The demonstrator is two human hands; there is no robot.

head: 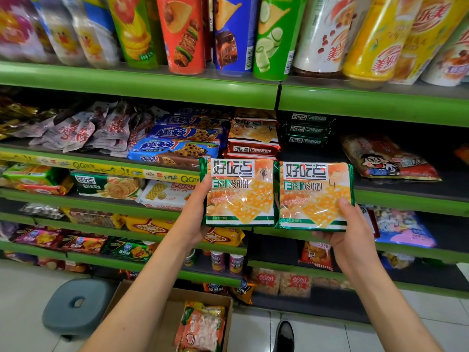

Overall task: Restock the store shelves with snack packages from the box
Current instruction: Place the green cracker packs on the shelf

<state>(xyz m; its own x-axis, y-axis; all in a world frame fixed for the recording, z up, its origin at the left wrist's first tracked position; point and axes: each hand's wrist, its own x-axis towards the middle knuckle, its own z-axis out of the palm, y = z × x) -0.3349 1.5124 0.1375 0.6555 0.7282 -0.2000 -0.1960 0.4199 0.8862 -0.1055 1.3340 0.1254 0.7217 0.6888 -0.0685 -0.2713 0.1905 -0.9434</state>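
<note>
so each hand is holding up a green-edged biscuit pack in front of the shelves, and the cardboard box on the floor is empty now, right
Not quite. The left hand and right hand do each hold a green-edged biscuit pack in front of the shelves, but the cardboard box on the floor is not empty: the head view shows orange snack bags in it.

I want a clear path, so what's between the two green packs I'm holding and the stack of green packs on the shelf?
In the head view, nothing lies between them. The two held packs, one in the left hand and one in the right hand, face the shelf stack across bare shelf.
</note>
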